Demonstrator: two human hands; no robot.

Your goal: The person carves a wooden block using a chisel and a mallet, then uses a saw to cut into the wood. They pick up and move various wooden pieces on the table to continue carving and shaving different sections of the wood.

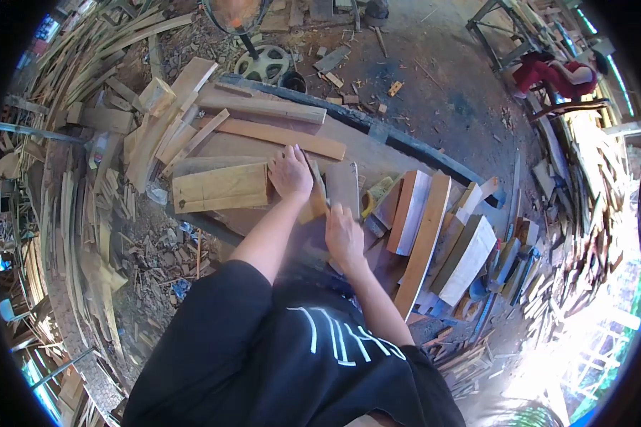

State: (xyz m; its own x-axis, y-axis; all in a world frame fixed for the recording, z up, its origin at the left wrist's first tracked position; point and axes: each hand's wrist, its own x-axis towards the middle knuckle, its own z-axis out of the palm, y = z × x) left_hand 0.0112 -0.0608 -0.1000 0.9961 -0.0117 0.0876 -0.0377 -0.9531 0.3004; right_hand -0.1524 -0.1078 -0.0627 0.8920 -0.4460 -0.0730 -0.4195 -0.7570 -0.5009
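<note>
right hand (343, 235) fingers seemingly pinch narrow wood strip (318, 192); left hand (290, 173) presses it.

Your shirt (285, 356) is black with white lettering. The planks (221, 186) before you are pale yellow wood; one board (412, 211) shows a white face with reddish-brown edges. A red cloth (555, 75) lies far right.

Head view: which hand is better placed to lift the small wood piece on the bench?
Probably the right hand: its fingers already close around the small wood piece at its near end. The left hand lies flat, pressing on the far end.
</note>
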